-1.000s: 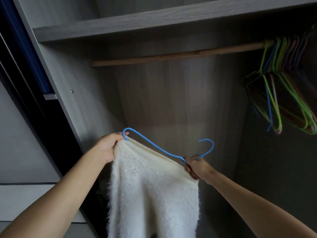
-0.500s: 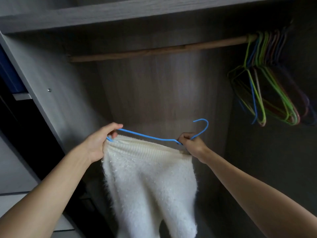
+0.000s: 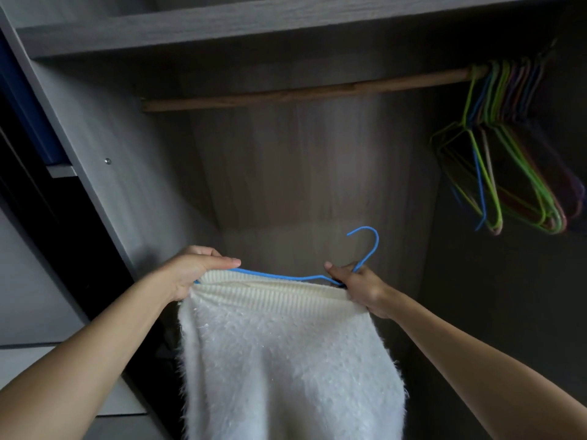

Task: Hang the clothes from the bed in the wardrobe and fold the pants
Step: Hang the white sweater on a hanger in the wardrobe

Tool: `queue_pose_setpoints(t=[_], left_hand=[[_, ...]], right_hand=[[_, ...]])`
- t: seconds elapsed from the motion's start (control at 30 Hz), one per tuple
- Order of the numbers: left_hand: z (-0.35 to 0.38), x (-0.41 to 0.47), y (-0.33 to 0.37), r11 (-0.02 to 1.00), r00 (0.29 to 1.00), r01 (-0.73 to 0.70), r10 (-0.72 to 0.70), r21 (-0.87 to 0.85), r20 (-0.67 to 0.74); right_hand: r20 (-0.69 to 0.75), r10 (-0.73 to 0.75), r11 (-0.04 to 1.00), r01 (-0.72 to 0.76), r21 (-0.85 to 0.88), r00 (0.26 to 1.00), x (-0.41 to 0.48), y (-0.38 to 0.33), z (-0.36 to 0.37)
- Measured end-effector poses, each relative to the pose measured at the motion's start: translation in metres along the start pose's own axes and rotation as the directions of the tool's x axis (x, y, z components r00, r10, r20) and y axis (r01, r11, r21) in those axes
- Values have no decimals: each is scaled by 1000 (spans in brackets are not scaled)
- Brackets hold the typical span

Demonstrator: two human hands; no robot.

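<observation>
white fuzzy garment point(image 3: 286, 360) hanging well below the wardrobe rod point(image 3: 286, 95), ribbed edge stretched along blue hanger point(image 3: 368, 249). gripped at one corner by curled left hand point(image 3: 193, 271); hanger pinched at the hook's base by right hand point(image 3: 359, 284), probably to seat the fabric before hooking.

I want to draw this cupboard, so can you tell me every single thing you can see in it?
shelf: one, grey, top
wooden rail: one, brown, under the shelf
empty hangers: a bunch, green, blue, pink, purple, rail's right end
blue hanger: one, blue, below the rail, not hooked on
white fuzzy sweater: one, white, on the blue hanger
left hand: one, grips sweater's left edge
right hand: one, pinches hanger's neck
</observation>
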State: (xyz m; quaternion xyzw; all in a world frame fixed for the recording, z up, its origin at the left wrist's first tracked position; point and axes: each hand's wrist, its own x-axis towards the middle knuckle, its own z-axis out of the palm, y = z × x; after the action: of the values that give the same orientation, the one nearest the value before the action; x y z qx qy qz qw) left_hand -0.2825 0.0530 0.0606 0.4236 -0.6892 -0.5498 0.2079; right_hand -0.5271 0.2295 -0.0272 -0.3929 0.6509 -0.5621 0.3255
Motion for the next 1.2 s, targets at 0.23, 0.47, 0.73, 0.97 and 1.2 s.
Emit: queue_pose_setpoints(t=[0.23,0.47,0.73,0.97,1.2], left_hand=[[-7,-2,-14,958,981,-93,135,273,-139],[8,-7,-25,915,953,-237,285,326,-106],[8,-4,-15,918,941,-280,321,282,-109],[31,-7,18,857,855,-460,498,233,-143],[41,-4,5,878,882,-459,469,134,-54]], right_hand=[[92,-127,977,141,-157,988,-4,-15,-11],[225,-170,934,230,-274,959,-7,-29,-14],[337,-121,892,252,-377,934,-6,-53,-24],[278,-5,776,179,-604,961,-10,-63,-8],[236,-57,928,138,-346,970,-14,-46,-26]])
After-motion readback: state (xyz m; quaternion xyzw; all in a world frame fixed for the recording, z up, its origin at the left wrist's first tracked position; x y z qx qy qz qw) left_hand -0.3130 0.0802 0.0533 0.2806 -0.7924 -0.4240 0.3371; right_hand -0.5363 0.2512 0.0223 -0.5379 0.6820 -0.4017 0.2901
